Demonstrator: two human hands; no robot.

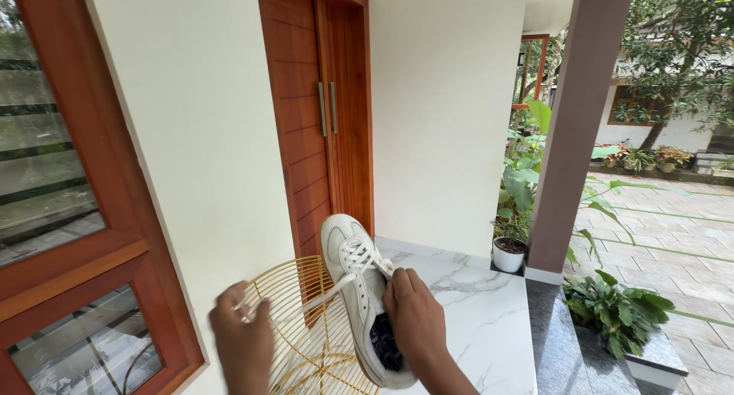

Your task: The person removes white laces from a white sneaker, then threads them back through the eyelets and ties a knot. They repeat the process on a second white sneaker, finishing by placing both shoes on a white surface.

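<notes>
Both hands: right [413, 307] grips white sneaker [359, 288], left [243, 338] pulls its lace [306, 307].

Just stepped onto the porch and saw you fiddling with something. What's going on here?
A person holds a white sneaker up over a gold wire stand. The right hand grips the shoe by its laced top, while the left hand pulls a white lace out sideways. Behind them are the wooden door and marble floor.
</notes>
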